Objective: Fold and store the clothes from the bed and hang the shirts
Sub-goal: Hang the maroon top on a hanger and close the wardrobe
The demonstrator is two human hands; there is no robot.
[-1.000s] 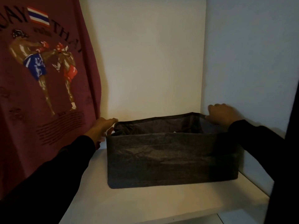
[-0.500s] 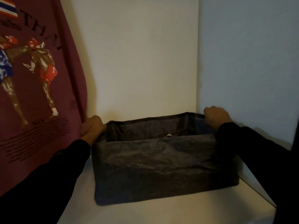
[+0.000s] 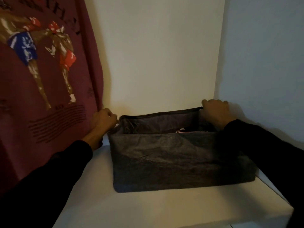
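Note:
A dark fabric storage bin (image 3: 164, 158) stands on a white shelf (image 3: 148, 209) in the corner of a wardrobe. My left hand (image 3: 103, 121) grips the bin's left rim near its back corner. At the back right corner my right hand (image 3: 215, 112) curls over the rim. A bit of folded cloth (image 3: 182, 130) with red and white shows inside the bin; the remaining contents are hidden by the front wall. A maroon shirt (image 3: 46, 89) with a print of two boxers hangs at the left, touching my left hand and sleeve.
The white back wall (image 3: 161, 55) and the right side wall (image 3: 263, 63) close in the shelf. The shelf's front edge runs along the bottom right of the view. Bare shelf lies in front of the bin.
My left hand has closed from flat beside the bin to a grip on its left rim. The bin sits slightly further from the shelf's front edge; the view shifted.

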